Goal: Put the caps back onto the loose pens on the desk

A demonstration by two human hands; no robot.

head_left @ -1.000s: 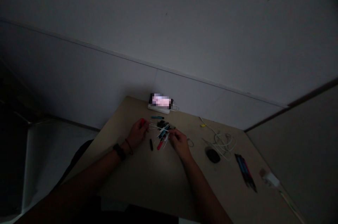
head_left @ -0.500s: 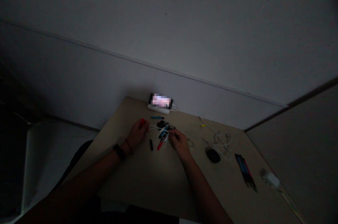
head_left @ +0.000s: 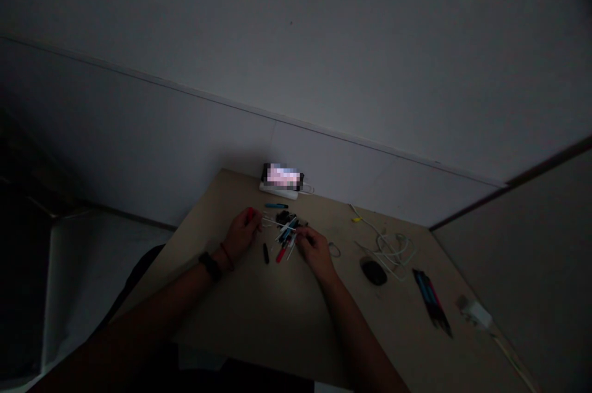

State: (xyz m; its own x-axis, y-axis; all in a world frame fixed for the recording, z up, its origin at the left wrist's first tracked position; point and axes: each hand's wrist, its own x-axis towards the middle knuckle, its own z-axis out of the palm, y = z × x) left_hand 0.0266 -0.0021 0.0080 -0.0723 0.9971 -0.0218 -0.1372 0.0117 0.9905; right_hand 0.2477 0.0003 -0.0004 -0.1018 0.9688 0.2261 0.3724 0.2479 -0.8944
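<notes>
A thin white stick (head_left: 278, 224) is above the pile of pens (head_left: 285, 237), slanting across the space between the two hands. The right hand (head_left: 315, 250) has its fingers closed in a narrow pinch at the right end of this stick. The left hand (head_left: 242, 232) is closed around a red piece (head_left: 250, 215); the light is weak, so this is perhaps the body of a pen. Near the pile, on the bench (head_left: 259, 319), lie a short black piece (head_left: 266, 253) and, farther back, a blue pen (head_left: 276, 205). Behind these, a lit phone (head_left: 283, 177) leans on a white block (head_left: 278, 190). To the right are a black mouse (head_left: 374, 271), a tangled white cable (head_left: 391, 252) and a dark pack of pens (head_left: 433, 303).
</notes>
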